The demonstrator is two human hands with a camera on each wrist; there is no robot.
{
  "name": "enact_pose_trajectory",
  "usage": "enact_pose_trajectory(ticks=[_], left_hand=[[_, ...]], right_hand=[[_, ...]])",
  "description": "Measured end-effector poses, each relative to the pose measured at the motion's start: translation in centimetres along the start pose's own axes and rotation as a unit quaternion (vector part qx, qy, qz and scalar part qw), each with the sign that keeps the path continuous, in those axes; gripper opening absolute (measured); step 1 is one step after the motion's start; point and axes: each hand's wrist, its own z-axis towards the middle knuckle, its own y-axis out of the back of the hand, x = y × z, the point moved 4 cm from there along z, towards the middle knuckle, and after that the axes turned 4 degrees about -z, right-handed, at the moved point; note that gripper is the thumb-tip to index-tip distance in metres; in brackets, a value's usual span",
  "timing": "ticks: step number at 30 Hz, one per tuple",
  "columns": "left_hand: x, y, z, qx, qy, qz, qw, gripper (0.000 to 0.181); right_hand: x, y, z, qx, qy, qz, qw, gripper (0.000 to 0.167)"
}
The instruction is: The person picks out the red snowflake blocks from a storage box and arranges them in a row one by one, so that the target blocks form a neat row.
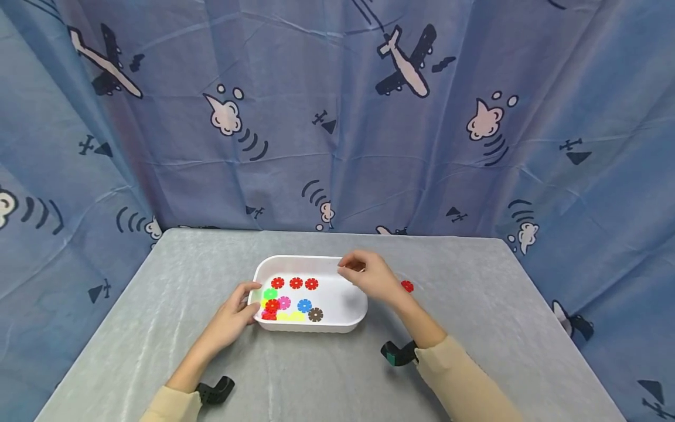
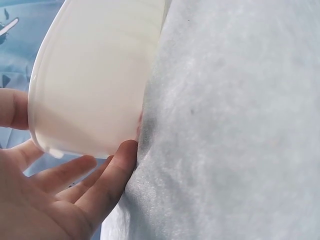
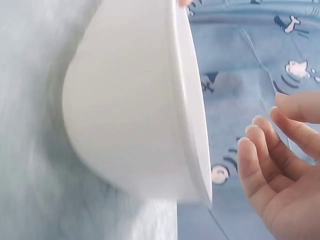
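Observation:
A white plastic tray point(image 1: 332, 327) with rounded corners sits on the table. My left hand point(image 1: 234, 313) holds its left end, the thumb at the rim and fingertips against the outer wall point(image 2: 95, 85). Lying in the tray's left half are several notched plastic discs: a row of red discs point(image 1: 296, 283), a green disc point(image 1: 270, 294), a pink disc point(image 1: 284, 302), a blue disc point(image 1: 304, 305), a brown disc point(image 1: 315, 315) and yellow ones. Above the tray's right end hovers my right hand point(image 1: 371, 275), its fingers loosely bent; nothing shows between the fingertips point(image 3: 245, 145).
One more red disc point(image 1: 407, 286) lies on the table to the right of the tray, beside my right wrist. A pale grey cloth point(image 1: 211, 258) covers the table. Behind it hangs a blue curtain point(image 1: 337, 117) printed with planes.

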Motion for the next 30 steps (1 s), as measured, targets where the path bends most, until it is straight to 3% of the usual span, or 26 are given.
enact_pose_trajectory(ticks=[6, 18, 30], left_hand=[[0.0, 0.0, 0.0, 0.0, 0.001, 0.001, 1.0, 0.042], [0.2, 0.1, 0.1, 0.001, -0.001, 0.003, 1.0, 0.042], [0.5, 0.1, 0.2, 0.002, -0.011, -0.003, 0.9999, 0.042]], right_hand=[[1.2, -2.6, 0.7, 0.019, 0.034, 0.015, 0.9991, 0.011], [2.9, -7.6, 2.2, 0.062, 0.031, 0.02, 0.9974, 0.008], [3.4, -11.6, 4.1, 0.108, 0.045, -0.012, 0.9931, 0.008]])
